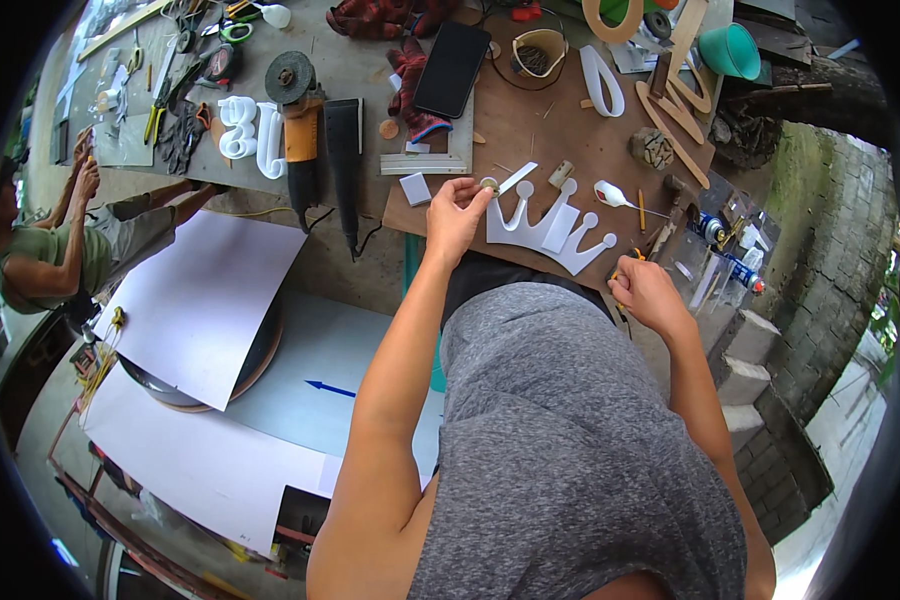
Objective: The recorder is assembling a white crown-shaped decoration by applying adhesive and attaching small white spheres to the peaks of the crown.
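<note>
While bent over the brown wooden table, has both grips close about a white, flat, crown-shaped plate with five ball-tipped points, laid flat near the table's front edge. Pinches a small, round, tan-green piece between thumb and forefinger of the left grip, right at the crown's leftmost tip; cannot tell whether resting on that tip or just above. Curls the fingers of the right grip round a small orange-and-black tool, partly hidden by the hand, too unclear to identify.

Note above all the crown to the right of the left grip, with long axis slanting from that tip down toward the right grip, and with points turned away from the body. Count the left grip as nearer, meeting or almost meeting one end; the right grip as farther, apart from the other end and closer to the body.

Just beside the left fingertips, see a narrow white strip, slanting up to the right. On the crown, find a white rectangular piece. Beyond the points, see a small tan block; to the right, a white squeeze bottle with a long thin nozzle and, near that nozzle, an orange pencil. Left of the left grip, note a small white box; farther left, an orange-and-black angle grinder.
</note>
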A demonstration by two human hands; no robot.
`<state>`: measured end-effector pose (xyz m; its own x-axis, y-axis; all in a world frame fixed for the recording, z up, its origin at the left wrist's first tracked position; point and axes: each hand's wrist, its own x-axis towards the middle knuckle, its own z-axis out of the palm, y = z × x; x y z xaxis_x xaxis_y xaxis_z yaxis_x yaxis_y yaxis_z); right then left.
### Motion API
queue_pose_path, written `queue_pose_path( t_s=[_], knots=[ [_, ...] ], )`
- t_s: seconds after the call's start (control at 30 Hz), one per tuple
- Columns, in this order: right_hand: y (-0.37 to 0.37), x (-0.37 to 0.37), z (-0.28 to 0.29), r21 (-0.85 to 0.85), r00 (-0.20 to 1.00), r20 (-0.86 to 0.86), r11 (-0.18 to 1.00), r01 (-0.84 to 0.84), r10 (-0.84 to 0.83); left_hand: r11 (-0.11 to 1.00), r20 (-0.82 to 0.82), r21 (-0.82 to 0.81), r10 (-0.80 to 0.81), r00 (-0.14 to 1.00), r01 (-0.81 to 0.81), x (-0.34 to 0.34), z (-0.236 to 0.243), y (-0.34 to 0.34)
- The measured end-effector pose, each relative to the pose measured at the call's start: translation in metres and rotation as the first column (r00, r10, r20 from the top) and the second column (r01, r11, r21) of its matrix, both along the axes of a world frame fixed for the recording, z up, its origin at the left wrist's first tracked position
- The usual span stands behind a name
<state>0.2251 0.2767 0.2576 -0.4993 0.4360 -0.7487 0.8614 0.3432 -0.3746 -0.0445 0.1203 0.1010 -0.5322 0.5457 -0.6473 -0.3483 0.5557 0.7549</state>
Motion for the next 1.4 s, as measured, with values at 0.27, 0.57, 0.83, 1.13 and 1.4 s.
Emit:
queue_pose_path(
  t_s=[0.27,0.57,0.83,1.13,1.4],
  knots=[
    [-0.005,-0.005,-0.004,-0.035,0.999,-0.039,0.999,0.034,-0.035,1.0,0.052,-0.021,-0.007,0.999,0.008,-0.003,-0.01,-0.001],
    [-0.015,-0.005,-0.019,-0.046,0.99,-0.108,0.995,0.086,-0.091,0.997,0.184,-0.073,-0.018,0.983,0.031,-0.011,-0.002,0.005],
    [-0.017,-0.012,-0.026,-0.057,0.988,-0.104,0.992,0.11,-0.116,0.993,0.2,-0.091,-0.057,0.978,0.076,-0.015,-0.001,0.006],
    [-0.017,-0.021,-0.028,-0.077,0.984,-0.104,0.988,0.134,-0.142,0.99,0.19,-0.098,-0.083,0.978,0.103,-0.017,-0.001,0.006],
    [-0.021,-0.018,-0.035,-0.034,0.981,-0.143,0.991,0.131,-0.135,0.981,0.218,-0.134,-0.108,0.97,0.139,-0.021,0.006,0.011]
  ],
)
